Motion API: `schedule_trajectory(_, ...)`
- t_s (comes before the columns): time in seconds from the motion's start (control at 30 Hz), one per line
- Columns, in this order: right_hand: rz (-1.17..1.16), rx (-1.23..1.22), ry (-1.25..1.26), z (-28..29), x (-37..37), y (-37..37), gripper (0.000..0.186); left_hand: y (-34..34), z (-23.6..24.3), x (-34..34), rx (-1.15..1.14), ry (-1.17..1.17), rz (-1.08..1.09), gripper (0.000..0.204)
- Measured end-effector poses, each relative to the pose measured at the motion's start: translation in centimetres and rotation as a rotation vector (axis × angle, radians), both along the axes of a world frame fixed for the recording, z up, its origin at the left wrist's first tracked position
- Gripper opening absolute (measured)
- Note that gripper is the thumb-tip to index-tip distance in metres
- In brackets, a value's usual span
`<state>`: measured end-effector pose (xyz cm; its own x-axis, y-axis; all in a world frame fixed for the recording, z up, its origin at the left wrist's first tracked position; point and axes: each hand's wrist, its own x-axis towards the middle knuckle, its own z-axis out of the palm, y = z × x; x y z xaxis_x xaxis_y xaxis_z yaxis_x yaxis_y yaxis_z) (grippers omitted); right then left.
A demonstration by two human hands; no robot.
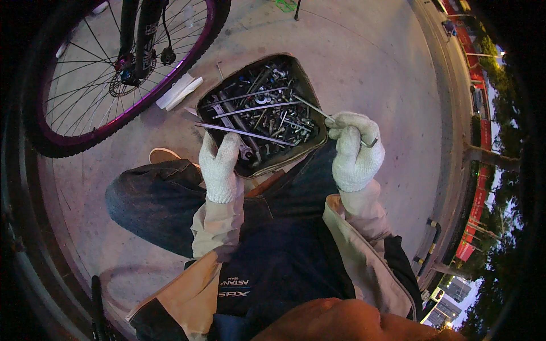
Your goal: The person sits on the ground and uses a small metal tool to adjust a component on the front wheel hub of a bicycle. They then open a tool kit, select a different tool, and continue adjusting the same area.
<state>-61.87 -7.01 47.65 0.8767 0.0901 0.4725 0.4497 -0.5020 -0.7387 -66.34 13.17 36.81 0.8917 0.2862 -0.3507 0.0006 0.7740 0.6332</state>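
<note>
A dark, open box [316, 98] full of bolts, nuts and tools sits just beyond my crossed legs. My left hand [220, 169], in a white knit glove, grips its near left side, with the thumb over the rim; the fingers underneath are partly hidden. In my right hand [357, 150], gloved alike, a long thin hex key [313, 108] is pinched, its short bent end showing by the palm and its long end reaching over the box's right rim. Other long hex keys [250, 133] lie across the hardware, and a combination wrench [224, 116] rests at the left inside.
A bicycle wheel [213, 34] with a purple rim and disc brake stands at the upper left. Beside it a white paper packet [179, 92] lies on the concrete floor [364, 51]. A green object [285, 5] is at the top edge. A kerb and road run along the right.
</note>
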Motion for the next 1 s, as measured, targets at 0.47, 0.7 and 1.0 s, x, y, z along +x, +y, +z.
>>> schedule_trajectory(0.47, -0.193, 0.538, 0.457, -3.3, -1.3, 0.8, 0.018, 0.1, 3.0, 0.2, 0.266, 0.056, 0.001, 0.032)
schedule_trajectory(0.7, -0.28, 0.844, 0.591, -5.1, -1.3, 1.1, 0.028, -0.1, 2.8, 0.6, 0.292, 0.118, 0.021, 0.029)
schedule_trajectory(1.0, -0.098, 1.193, 0.76, -4.9, -0.8, -0.7, 0.031, 0.0, 1.3, 0.6, 0.158, 0.114, 0.026, 0.032)
